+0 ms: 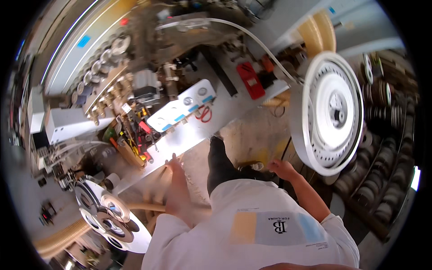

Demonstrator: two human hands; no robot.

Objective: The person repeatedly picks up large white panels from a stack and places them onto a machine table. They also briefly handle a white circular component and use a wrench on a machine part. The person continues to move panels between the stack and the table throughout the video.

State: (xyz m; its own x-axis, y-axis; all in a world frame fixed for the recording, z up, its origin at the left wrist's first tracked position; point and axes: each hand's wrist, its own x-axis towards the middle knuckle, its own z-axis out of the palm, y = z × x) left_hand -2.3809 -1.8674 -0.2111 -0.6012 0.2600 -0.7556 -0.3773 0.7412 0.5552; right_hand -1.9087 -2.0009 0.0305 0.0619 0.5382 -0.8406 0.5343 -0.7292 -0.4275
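My left hand [173, 165] is at the front edge of the white workbench [189, 135], fingers stretched and apart, with nothing visible in it. My right hand [282, 169] is curled closed beside the large white round machine wheel [335, 112]. A thin black rod [287, 147] runs down behind or through the right hand; whether the fingers grip it is hidden. On the bench, closest to my left hand, lie several hand tools [145, 128] with red and yellow handles. Beyond are a white panel with round dials [188, 101] and red-handled scissors [204, 114].
A red case [250, 80] lies at the bench's far right. Brass fittings [100, 108] line its left side. At lower left stands a white machine with round wheels [118, 220] and a ribbed hose [60, 240]. Racks of discs [382, 175] fill the right side.
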